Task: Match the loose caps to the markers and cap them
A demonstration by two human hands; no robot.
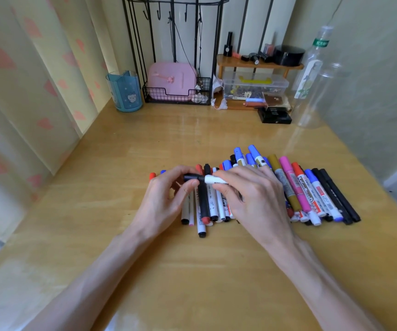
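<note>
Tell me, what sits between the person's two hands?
In the head view, a white marker bridges them: the right hand holds its barrel, the left hand pinches the black cap at its end.

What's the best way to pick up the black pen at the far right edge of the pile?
Probably best: pinch the outermost black pen mid-barrel, from above and its right. That side faces bare table, while a second black pen lies close against its left.

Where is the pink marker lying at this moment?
In the head view, the pink marker lies right of the right hand, between the gold marker and a red-capped marker.
</note>
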